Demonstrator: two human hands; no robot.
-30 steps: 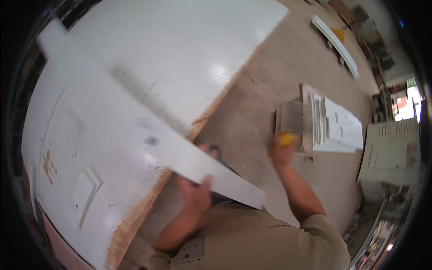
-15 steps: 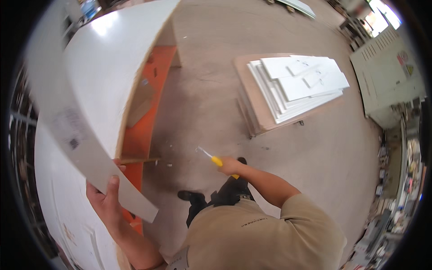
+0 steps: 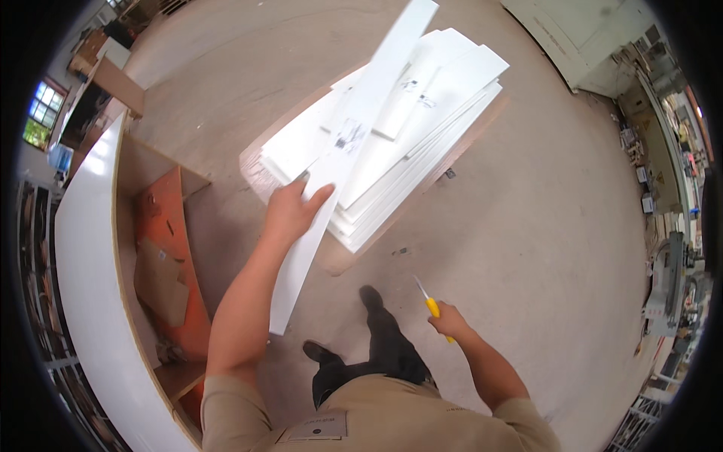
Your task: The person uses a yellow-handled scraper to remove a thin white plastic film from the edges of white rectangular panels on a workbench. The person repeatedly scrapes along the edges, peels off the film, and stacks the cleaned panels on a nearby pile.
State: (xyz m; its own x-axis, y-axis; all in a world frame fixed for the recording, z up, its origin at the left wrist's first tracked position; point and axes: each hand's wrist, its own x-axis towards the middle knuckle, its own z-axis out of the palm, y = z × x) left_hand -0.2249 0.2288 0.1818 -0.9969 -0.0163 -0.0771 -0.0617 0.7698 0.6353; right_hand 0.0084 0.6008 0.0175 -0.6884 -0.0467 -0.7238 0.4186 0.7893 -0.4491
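A concrete floor [image 3: 527,226] spreads around me, with a pale cabinet [image 3: 576,38] at the far right and a window [image 3: 45,113] at the far left. On my left stands a bench [image 3: 84,256] with a white top and an open compartment underneath; its inside has an orange panel [image 3: 164,202], and brown cardboard [image 3: 160,285] lies in there, tilted against the orange. Beyond the bench, along the left rim, a dark rack [image 3: 34,290] is packed with things too blurred for me to make out. Ahead of me a brown base [image 3: 337,260] carries a stack [image 3: 452,113] of white boards, laid flat and unevenly, with smaller labelled pieces on top. My left hand [image 3: 295,211] grips a long white strip [image 3: 340,154], thumb on its upper face, fingers around the left edge and partly hidden. The strip slants across the near left part of the stack, its lower end over the floor; I cannot tell whether it touches the boards. My right hand [image 3: 450,320], well apart, is closed around the yellow handle of a tool [image 3: 432,306], its thin metal shaft pointing away from me.
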